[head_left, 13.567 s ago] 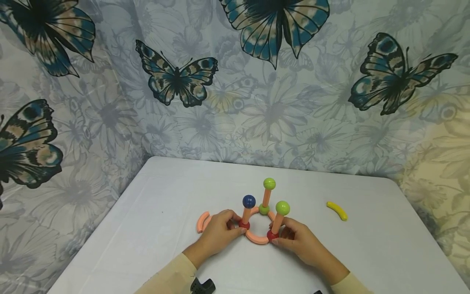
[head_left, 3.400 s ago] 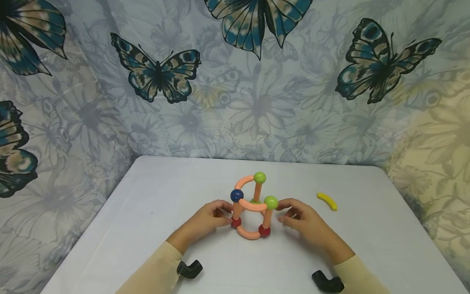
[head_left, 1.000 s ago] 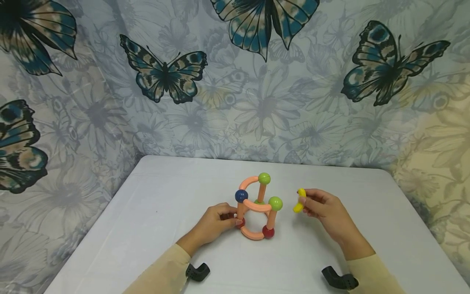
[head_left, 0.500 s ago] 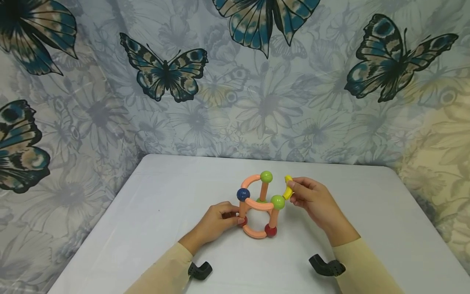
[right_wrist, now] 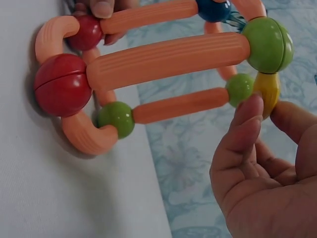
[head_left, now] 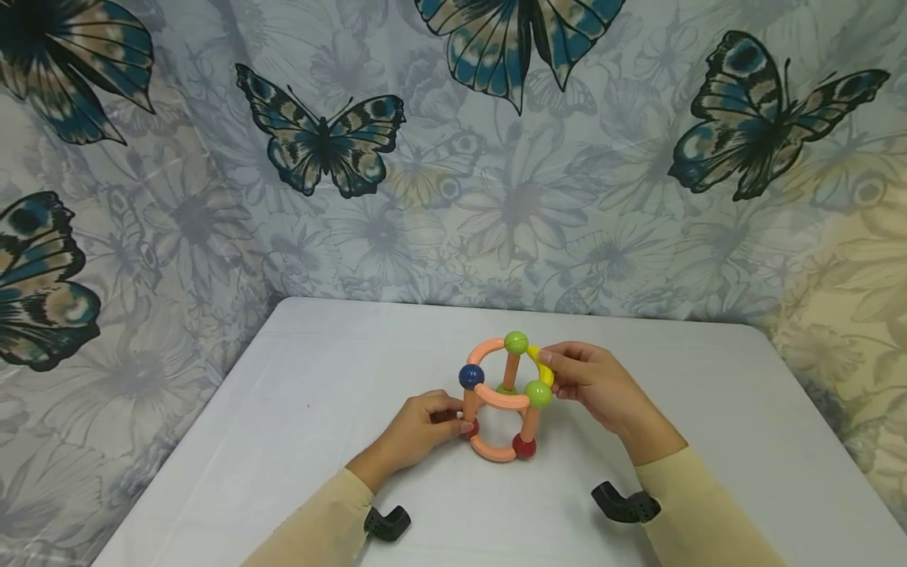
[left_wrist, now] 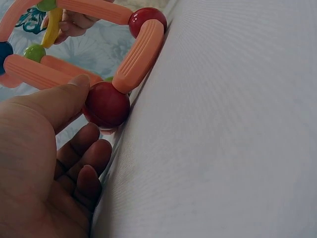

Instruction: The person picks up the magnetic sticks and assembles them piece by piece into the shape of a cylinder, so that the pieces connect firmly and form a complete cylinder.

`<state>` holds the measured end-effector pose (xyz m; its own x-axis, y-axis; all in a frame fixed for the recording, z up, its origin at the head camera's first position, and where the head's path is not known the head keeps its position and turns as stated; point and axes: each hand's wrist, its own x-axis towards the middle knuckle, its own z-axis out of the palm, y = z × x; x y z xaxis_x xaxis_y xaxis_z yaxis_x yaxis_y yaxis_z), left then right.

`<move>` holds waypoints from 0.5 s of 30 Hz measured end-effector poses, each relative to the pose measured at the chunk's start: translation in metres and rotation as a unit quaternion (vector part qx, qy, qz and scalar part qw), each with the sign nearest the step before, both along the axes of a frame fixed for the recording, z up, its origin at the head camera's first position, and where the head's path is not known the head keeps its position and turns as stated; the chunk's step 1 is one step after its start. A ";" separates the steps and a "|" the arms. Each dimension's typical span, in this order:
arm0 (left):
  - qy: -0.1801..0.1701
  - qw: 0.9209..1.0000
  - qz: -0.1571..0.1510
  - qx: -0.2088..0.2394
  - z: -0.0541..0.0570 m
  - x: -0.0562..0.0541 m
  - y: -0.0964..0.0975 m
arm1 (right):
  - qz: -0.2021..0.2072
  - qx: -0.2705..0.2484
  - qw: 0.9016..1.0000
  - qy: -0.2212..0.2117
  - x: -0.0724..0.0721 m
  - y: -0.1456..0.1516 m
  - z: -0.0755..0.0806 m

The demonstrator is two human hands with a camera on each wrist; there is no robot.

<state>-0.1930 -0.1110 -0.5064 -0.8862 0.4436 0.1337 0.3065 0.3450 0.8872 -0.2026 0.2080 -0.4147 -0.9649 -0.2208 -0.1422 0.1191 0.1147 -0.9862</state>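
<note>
A frame of magnetic balls and sticks stands on the table, its ring-shaped base joined by upright orange sticks (head_left: 512, 372) to an upper ring. My left hand (head_left: 418, 429) grips its lower left red ball (left_wrist: 106, 105) between thumb and fingers. In my right hand (head_left: 598, 386) a curved yellow stick (head_left: 544, 370) is pinched. That stick spans the two upper green balls, the rear one (head_left: 516, 342) and the front one (right_wrist: 270, 45); in the right wrist view its end meets the front ball. A blue ball (head_left: 471, 376) sits at the upper left.
The white table (head_left: 340, 354) carries the frame near its middle. Patterned cloth with butterflies (head_left: 326, 146) hangs behind and at the left. A black wrist mount (head_left: 623, 502) juts from the right sleeve, another black mount (head_left: 388, 523) from the left.
The right hand picked up the yellow stick from the table's right side and brought it left to the upper green balls. Earlier, orange curved sticks joined the top; the left hand stays at the base.
</note>
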 end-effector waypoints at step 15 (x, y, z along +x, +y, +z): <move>-0.001 1.000 -0.005 0.001 -0.005 -0.003 0.005 | -0.006 0.006 1.000 -0.014 0.000 0.002 -0.001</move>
<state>-0.1962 -0.1062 -0.5110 -0.8820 0.4522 0.1328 0.3085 0.3409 0.8880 -0.2022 0.2098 -0.4161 -0.9633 -0.2064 -0.1714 0.1477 0.1250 -0.9811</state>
